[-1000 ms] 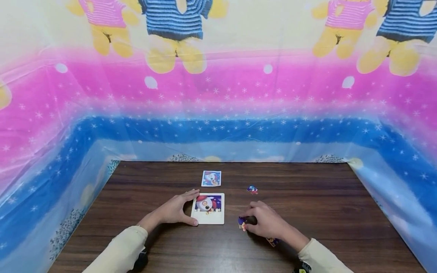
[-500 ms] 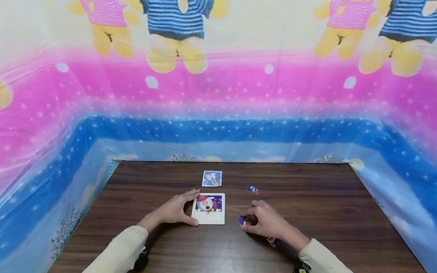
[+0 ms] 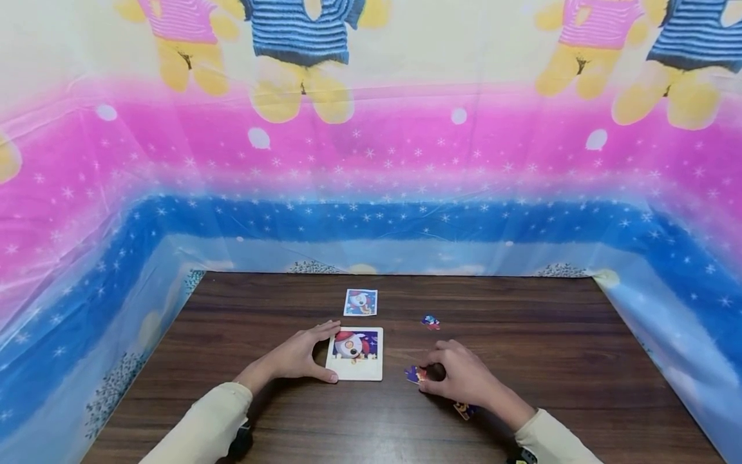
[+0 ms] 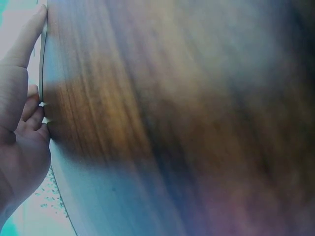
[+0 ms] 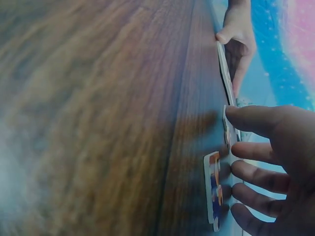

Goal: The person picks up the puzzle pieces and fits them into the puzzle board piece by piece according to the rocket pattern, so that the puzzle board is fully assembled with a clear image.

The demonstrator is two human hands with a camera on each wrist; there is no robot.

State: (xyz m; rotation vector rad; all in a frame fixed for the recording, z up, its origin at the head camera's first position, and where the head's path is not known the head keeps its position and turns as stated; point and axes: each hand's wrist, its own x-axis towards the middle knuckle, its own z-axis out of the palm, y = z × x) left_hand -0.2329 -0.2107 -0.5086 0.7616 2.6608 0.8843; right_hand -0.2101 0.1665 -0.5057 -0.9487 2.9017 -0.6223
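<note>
A square white-framed jigsaw board lies on the table, its upper part filled with a picture of a white-faced character. My left hand grips its left side, thumb at the near corner and fingertips at the far one. To the right, my right hand pinches a purple-and-orange jigsaw piece at the tabletop between thumb and fingers, which partly cover it. In the right wrist view, the thumb touches that piece's edge. Another jigsaw piece lies under the right wrist, seen also in the right wrist view as an orange-and-purple piece.
A small reference picture card lies beyond the board. A blue-and-red jigsaw piece is farther back on the right. Printed cloth hangs around the dark wooden table. The left wrist view shows mostly blurred tabletop.
The piece in my right hand has turned on the tabletop, and that hand has shifted slightly right. My left hand and the board stay in place.
</note>
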